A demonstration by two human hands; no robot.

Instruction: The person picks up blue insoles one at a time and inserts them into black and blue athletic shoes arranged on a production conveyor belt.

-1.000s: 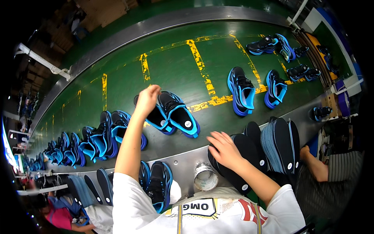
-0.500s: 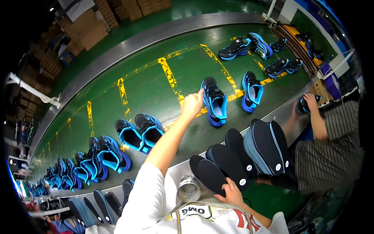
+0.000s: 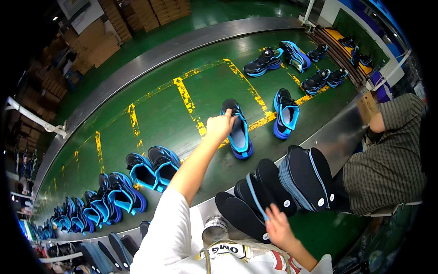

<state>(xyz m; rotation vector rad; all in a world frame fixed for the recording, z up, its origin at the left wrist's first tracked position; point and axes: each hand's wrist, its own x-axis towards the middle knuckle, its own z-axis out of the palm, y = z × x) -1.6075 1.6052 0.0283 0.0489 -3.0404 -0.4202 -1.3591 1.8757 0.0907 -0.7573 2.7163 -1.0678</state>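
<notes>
My left hand (image 3: 221, 126) is closed on the tongue of a black and blue sneaker (image 3: 240, 140) on the green belt. The sneaker's opening faces me and shows a grey inside. My right hand (image 3: 279, 228) pinches the near end of a black insole (image 3: 257, 195), tipped on edge so its blue side shows. Beside that insole, other black insoles (image 3: 237, 214) lie in overlapping stacks along the near ledge. A matching sneaker (image 3: 286, 115) stands to the right of the one at my left hand.
Several sneakers (image 3: 125, 196) line the belt (image 3: 155, 107) at left; more sneakers (image 3: 264, 63) stand at far right. A roll of clear tape (image 3: 214, 229) sits on the ledge before me. At right is a co-worker in a striped shirt (image 3: 383, 160).
My right hand has lifted an insole from the stack and tipped it on edge. My left hand has closed on the sneaker's tongue, opening its collar wider. The co-worker's arm has drawn back.
</notes>
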